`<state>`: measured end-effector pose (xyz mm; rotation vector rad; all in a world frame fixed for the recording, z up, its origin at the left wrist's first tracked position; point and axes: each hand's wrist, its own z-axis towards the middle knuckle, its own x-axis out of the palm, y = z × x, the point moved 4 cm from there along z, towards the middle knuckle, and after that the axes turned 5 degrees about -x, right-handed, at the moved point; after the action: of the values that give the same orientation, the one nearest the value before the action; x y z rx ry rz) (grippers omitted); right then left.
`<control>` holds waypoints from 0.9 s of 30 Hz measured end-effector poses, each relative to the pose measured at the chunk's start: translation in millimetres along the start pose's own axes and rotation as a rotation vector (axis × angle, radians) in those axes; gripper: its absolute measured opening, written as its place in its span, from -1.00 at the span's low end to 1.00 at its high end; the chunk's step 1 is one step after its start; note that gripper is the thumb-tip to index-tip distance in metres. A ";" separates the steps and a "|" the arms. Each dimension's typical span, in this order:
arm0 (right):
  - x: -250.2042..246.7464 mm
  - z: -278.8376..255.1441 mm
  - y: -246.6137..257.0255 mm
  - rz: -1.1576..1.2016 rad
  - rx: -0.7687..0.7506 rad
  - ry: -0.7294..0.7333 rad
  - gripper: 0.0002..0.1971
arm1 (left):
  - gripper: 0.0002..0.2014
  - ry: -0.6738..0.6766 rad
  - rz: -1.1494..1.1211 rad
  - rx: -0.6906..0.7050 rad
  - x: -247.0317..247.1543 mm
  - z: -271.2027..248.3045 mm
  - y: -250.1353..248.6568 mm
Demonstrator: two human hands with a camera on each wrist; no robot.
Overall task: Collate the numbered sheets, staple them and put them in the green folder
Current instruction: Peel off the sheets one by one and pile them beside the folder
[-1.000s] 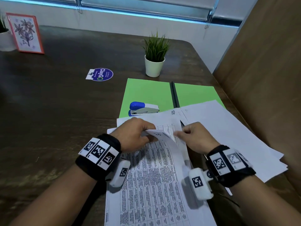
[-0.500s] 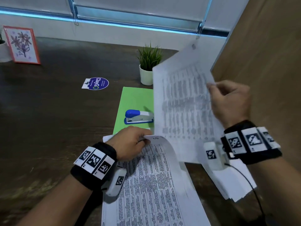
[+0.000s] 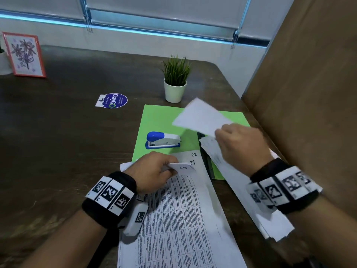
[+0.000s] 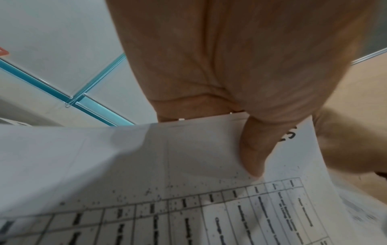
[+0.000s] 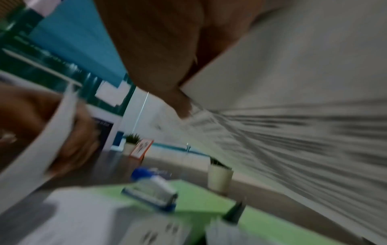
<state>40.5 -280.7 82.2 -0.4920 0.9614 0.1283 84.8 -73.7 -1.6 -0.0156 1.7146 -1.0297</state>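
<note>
Pinching sheet 25 (image 3: 182, 168) up with the left hand (image 3: 154, 171) while the right hand (image 3: 241, 146) carries another sheet (image 3: 201, 117) aside, so still sorting I'd say; stapler (image 3: 163, 140) sits untouched on the open green folder (image 3: 154, 118).

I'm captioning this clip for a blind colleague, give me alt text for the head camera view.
A person's left hand pinches up the corner of the sheet marked 25 on a printed pile, while the right hand carries a blurred sheet over a second pile. Behind lie an open green folder with a stapler on it, and a potted plant.
</note>
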 end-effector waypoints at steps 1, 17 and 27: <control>15.6 -3.5 6.4 0.007 0.020 0.141 -0.72 | -0.86 0.000 0.002 0.003 0.3 0.4 0.0; 119.8 -57.7 -14.7 0.154 0.351 0.767 -0.82 | -0.91 0.036 0.074 0.041 8.9 3.3 3.8; 83.6 -42.7 17.7 1.150 0.723 0.319 -0.34 | -0.91 0.065 -0.026 0.003 8.7 5.7 11.1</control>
<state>50.7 -293.7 -11.9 0.7747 1.4186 0.7164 90.8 -74.4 -15.6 -0.0022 1.7752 -1.0620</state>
